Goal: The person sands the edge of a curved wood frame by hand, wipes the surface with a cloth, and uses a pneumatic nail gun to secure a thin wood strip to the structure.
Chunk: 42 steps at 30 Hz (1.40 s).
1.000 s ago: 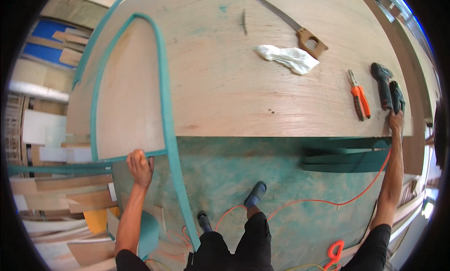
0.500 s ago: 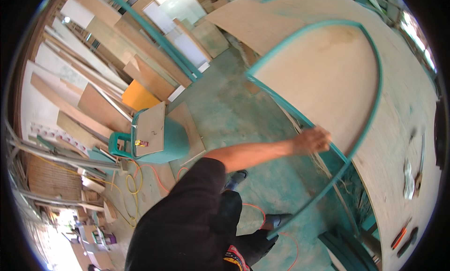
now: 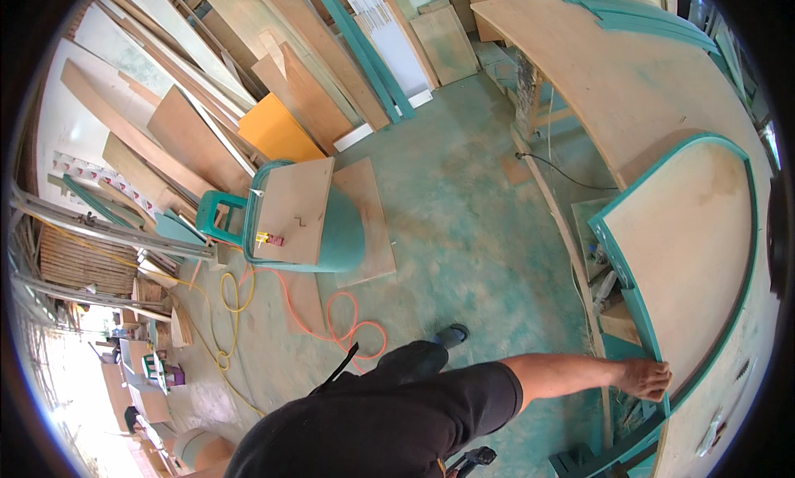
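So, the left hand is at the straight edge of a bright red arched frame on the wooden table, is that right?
Not quite: the arched frame is green, not red, as the head view shows. The left hand is indeed at its straight edge, and the frame is on the wooden table.

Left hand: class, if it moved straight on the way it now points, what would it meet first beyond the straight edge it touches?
Probably the curved side of the teal frame, across the wood from the left hand. Depth is unclear; it might pass above.
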Each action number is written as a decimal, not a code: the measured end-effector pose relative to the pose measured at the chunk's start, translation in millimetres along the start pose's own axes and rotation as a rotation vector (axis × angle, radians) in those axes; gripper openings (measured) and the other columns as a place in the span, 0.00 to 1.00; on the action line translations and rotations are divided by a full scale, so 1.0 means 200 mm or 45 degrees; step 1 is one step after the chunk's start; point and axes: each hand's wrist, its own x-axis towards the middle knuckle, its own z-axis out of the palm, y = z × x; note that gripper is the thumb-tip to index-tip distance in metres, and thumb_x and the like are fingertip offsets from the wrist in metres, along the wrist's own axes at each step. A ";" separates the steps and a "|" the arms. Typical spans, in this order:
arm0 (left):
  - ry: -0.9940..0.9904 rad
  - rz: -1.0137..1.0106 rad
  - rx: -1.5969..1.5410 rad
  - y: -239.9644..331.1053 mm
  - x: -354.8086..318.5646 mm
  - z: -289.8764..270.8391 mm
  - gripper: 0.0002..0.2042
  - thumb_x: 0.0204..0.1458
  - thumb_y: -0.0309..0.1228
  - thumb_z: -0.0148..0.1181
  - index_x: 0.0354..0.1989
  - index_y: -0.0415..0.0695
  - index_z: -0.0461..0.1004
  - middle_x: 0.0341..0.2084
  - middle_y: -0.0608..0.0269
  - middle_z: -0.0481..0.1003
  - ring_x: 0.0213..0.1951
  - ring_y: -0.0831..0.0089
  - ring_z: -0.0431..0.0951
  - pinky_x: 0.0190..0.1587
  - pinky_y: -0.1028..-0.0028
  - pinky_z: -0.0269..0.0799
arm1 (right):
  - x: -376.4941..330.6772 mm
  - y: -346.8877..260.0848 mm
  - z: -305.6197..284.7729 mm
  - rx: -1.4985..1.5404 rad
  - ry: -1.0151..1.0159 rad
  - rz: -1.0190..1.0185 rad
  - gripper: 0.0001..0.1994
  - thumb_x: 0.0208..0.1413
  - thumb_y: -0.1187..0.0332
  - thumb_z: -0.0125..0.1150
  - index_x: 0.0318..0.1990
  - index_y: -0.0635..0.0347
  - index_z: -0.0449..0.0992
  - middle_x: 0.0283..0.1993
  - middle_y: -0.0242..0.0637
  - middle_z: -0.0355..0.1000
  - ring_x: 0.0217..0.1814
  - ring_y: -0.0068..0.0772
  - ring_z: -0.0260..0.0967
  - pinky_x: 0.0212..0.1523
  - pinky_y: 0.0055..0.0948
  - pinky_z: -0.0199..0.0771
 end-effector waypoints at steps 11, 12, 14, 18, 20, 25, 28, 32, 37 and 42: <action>0.018 0.008 -0.308 0.13 -0.07 0.21 0.10 0.58 0.33 0.53 0.43 0.41 0.68 0.41 0.48 0.74 0.48 0.53 0.74 0.53 0.48 0.65 | 0.28 0.18 0.25 -0.149 0.196 0.121 0.18 0.57 0.58 0.66 0.45 0.66 0.82 0.39 0.57 0.80 0.37 0.59 0.79 0.36 0.52 0.79; 0.062 0.006 -0.328 0.11 -0.06 0.19 0.08 0.58 0.33 0.53 0.40 0.43 0.68 0.39 0.51 0.73 0.46 0.56 0.73 0.49 0.51 0.65 | 0.38 0.14 0.29 -0.106 0.217 0.136 0.18 0.58 0.59 0.64 0.45 0.68 0.82 0.40 0.56 0.81 0.41 0.57 0.80 0.41 0.52 0.78; 0.256 -0.002 -0.281 0.03 0.03 0.07 0.05 0.58 0.34 0.52 0.35 0.49 0.69 0.34 0.60 0.72 0.41 0.63 0.72 0.42 0.59 0.65 | 0.61 0.21 0.40 -0.292 0.307 0.280 0.28 0.54 0.44 0.68 0.47 0.64 0.80 0.40 0.54 0.81 0.40 0.59 0.80 0.40 0.53 0.80; 0.289 -0.049 -0.289 0.02 -0.01 0.18 0.05 0.57 0.34 0.55 0.34 0.47 0.71 0.34 0.59 0.73 0.43 0.61 0.74 0.49 0.58 0.67 | 1.17 0.22 0.58 -0.221 0.198 -0.046 0.18 0.58 0.55 0.64 0.41 0.65 0.80 0.37 0.54 0.80 0.38 0.53 0.79 0.38 0.50 0.77; 0.293 -0.152 -0.232 0.02 -0.07 0.21 0.05 0.56 0.33 0.57 0.34 0.46 0.72 0.34 0.59 0.74 0.44 0.60 0.75 0.52 0.58 0.68 | 1.38 0.25 0.54 -0.318 0.262 -0.183 0.15 0.54 0.62 0.68 0.38 0.67 0.80 0.33 0.52 0.79 0.37 0.53 0.79 0.39 0.47 0.76; 0.354 -0.044 -0.227 -0.04 -0.05 0.14 0.06 0.54 0.31 0.60 0.37 0.43 0.74 0.36 0.53 0.77 0.46 0.57 0.78 0.53 0.57 0.75 | 1.91 0.28 0.61 -0.472 0.076 -0.317 0.20 0.47 0.51 0.67 0.37 0.59 0.82 0.37 0.52 0.80 0.44 0.62 0.77 0.45 0.54 0.76; 0.318 0.081 -0.262 -0.02 -0.01 0.16 0.09 0.49 0.28 0.63 0.39 0.42 0.75 0.38 0.53 0.78 0.44 0.58 0.80 0.49 0.62 0.78 | 2.19 0.43 0.57 -0.559 0.021 -0.439 0.20 0.46 0.50 0.67 0.38 0.57 0.84 0.38 0.51 0.80 0.44 0.60 0.78 0.45 0.53 0.77; 0.175 0.334 0.044 -0.19 -0.03 0.12 0.26 0.44 0.32 0.70 0.53 0.37 0.71 0.42 0.46 0.78 0.50 0.58 0.79 0.59 0.58 0.70 | 2.31 0.47 0.57 -0.570 0.104 -0.426 0.19 0.45 0.51 0.68 0.38 0.56 0.85 0.38 0.50 0.81 0.44 0.57 0.79 0.46 0.50 0.79; 0.035 0.351 -0.219 -0.06 -0.05 0.05 0.21 0.44 0.25 0.65 0.48 0.33 0.70 0.41 0.41 0.76 0.48 0.47 0.77 0.56 0.54 0.70 | 2.35 0.78 0.68 -0.317 0.273 -0.138 0.20 0.45 0.50 0.70 0.39 0.55 0.86 0.41 0.49 0.82 0.45 0.56 0.79 0.47 0.49 0.80; 0.084 0.430 -0.222 -0.11 -0.06 0.01 0.19 0.44 0.24 0.66 0.45 0.33 0.68 0.39 0.40 0.75 0.47 0.42 0.76 0.52 0.53 0.70 | 2.28 1.08 0.76 -0.089 0.397 0.160 0.20 0.47 0.51 0.69 0.42 0.55 0.86 0.43 0.52 0.81 0.48 0.57 0.79 0.48 0.50 0.79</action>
